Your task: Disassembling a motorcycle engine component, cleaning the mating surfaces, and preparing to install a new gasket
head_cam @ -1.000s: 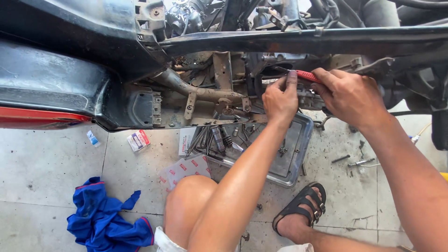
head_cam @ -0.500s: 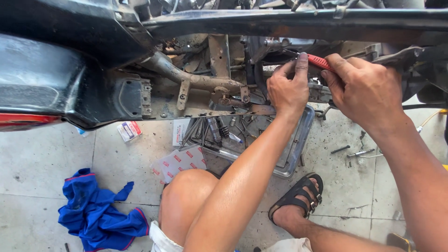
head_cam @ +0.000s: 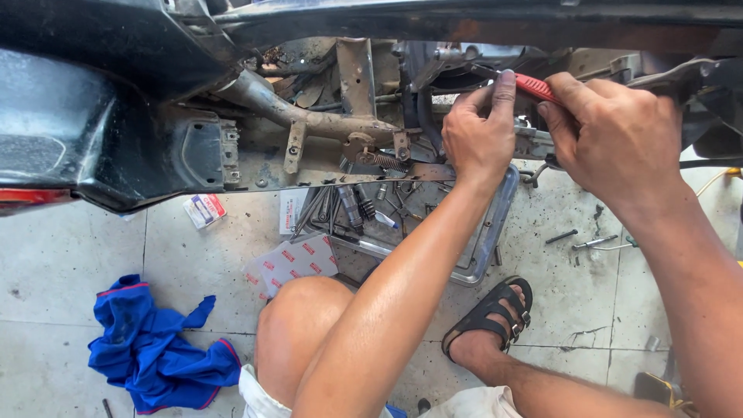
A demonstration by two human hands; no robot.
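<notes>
Right hand [head_cam: 619,128] fingers wrapped round red-handled tool [head_cam: 535,87], left hand [head_cam: 480,131] fingers pinching its tip against motorcycle frame [head_cam: 309,124].

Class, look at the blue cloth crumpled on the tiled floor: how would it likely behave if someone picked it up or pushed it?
The blue cloth lies in soft folds, so it would probably hang limp when lifted. It looks light for its size. Pushed across the tiled floor, it would likely bunch and slide, not roll.

Bare arms, white shorts [head_cam: 263,396], black strapped sandal [head_cam: 491,316].
</notes>
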